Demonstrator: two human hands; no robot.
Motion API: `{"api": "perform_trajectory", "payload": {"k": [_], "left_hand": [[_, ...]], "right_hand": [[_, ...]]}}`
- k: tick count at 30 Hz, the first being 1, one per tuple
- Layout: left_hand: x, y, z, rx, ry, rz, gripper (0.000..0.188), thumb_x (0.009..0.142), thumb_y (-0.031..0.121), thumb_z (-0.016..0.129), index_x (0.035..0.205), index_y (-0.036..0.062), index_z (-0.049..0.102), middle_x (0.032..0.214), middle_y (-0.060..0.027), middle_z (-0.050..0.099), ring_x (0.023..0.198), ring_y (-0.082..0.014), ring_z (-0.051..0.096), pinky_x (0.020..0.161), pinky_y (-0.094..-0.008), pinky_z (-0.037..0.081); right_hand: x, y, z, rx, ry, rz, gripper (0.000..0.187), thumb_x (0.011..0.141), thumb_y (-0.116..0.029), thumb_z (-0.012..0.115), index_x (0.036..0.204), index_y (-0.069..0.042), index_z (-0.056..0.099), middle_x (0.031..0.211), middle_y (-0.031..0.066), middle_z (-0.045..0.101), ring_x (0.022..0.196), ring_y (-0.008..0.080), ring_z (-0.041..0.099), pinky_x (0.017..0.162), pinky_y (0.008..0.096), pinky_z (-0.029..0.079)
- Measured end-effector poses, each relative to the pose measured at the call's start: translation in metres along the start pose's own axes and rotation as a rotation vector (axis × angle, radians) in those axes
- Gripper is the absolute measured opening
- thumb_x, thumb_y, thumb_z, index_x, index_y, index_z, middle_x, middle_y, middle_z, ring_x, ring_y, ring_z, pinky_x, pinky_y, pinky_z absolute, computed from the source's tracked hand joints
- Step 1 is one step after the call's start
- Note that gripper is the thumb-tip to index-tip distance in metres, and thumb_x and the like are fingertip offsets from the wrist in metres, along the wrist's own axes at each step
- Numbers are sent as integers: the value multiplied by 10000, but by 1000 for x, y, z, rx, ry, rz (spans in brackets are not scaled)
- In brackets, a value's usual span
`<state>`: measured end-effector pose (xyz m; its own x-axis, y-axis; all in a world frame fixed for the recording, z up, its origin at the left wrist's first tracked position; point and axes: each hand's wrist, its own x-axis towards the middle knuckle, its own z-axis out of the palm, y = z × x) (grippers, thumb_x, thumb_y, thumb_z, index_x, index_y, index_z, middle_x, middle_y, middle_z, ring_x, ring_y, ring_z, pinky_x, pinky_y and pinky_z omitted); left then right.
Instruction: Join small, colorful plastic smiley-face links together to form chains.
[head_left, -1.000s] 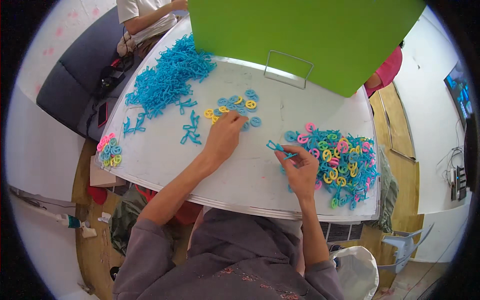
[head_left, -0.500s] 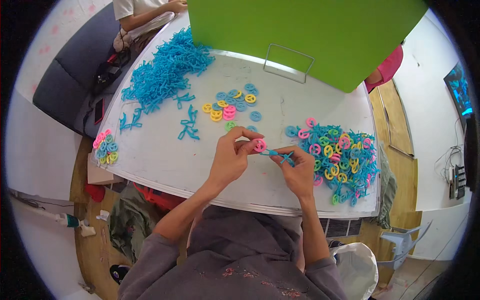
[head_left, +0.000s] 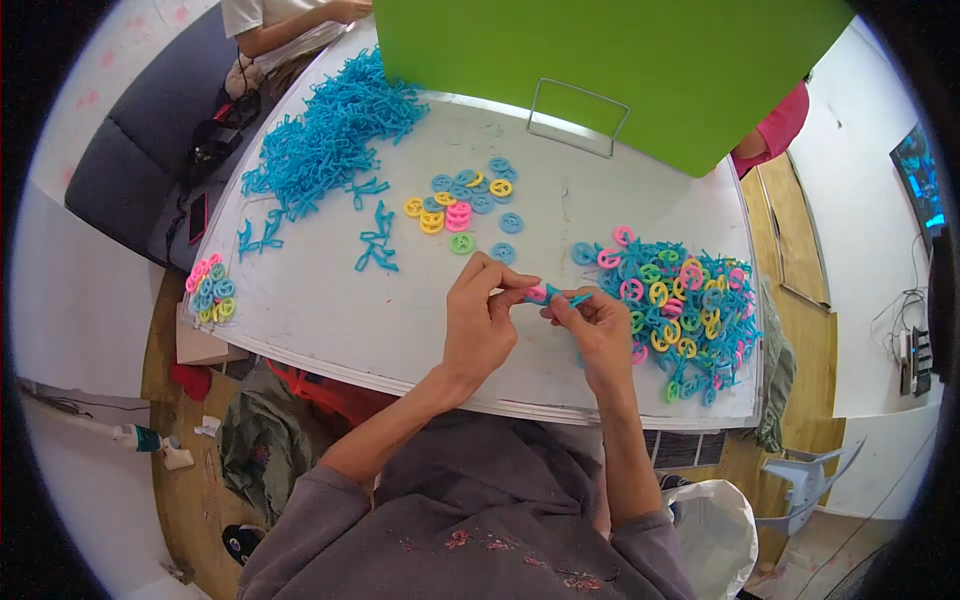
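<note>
1 pink wheel (head_left: pixel 537 293) between 2 hands (head_left: pixel 482 320) (head_left: pixel 602 330)

Wearer's two hands (head_left: pixel 482 325), one held pink wheel (head_left: pixel 537 293), one table (head_left: pixel 330 320)

- The worktop (head_left: pixel 400 345) is white, with a pale rim and a few scuffs and specks I can pick out.
- Near its middle lies the wheel cluster (head_left: pixel 458 215): small spoked wheels in blue, yellow and pink, some overlapping, with a green one on its near side.
- Left of the cluster and farther back sprawls a big heap of blue clips (head_left: pixel 335 135).
- Just left of the cluster are several loose clips (head_left: pixel 377 242); a few more sit farther left.
- Well left of the cluster, nearer the worktop's front, sits a little group of pink, blue and yellow-green wheels (head_left: pixel 212 288).
- Right of the cluster, well apart from it, spreads a mixed heap (head_left: pixel 690 320), blue clips tangled with many-coloured wheels.
</note>
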<state>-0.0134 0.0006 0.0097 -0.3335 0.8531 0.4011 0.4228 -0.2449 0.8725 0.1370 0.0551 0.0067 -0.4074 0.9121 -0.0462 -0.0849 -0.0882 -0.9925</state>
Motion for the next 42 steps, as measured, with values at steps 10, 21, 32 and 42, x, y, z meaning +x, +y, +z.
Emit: {"api": "perform_trajectory", "payload": {"k": [10, 21, 32, 42], "left_hand": [[-6, -5, 7, -260, 69, -77, 223, 813, -214, 485, 910, -49, 601, 892, -86, 515, 842, -163, 612, 756, -279, 576], [-2, 3, 6, 8, 98, 50, 302, 761, -240, 488, 907, -40, 663, 855, -112, 526, 783, -192, 605, 703, -272, 579], [-6, 10, -4, -296, 67, -157, 195, 818, -108, 596, 954, 20, 651, 969, -104, 665, 868, -193, 646, 773, -294, 544], [18, -6, -25, 290, 24, 151, 255, 753, 37, 723, 997, 54, 652, 980, -128, 656, 893, -298, 634, 757, -353, 508]], "right_hand": [[-3, 6, 0, 345, -63, 298, 159, 900, -197, 668, 955, -48, 661, 853, 44, 682, 832, 146, 669, 753, 268, 511], [-12, 12, 24, -250, 295, -271, 128, 869, -56, 684, 946, 34, 636, 823, 96, 691, 777, 115, 655, 684, 230, 496], [0, 3, 21, -195, 149, -113, 263, 853, -12, 661, 1105, 28, 593, 867, 70, 645, 804, 104, 624, 709, 240, 508], [-6, -3, 23, 156, 234, -119, 355, 949, -142, 586, 1262, 9, 513, 859, -4, 538, 813, 67, 520, 720, 194, 422]]}}
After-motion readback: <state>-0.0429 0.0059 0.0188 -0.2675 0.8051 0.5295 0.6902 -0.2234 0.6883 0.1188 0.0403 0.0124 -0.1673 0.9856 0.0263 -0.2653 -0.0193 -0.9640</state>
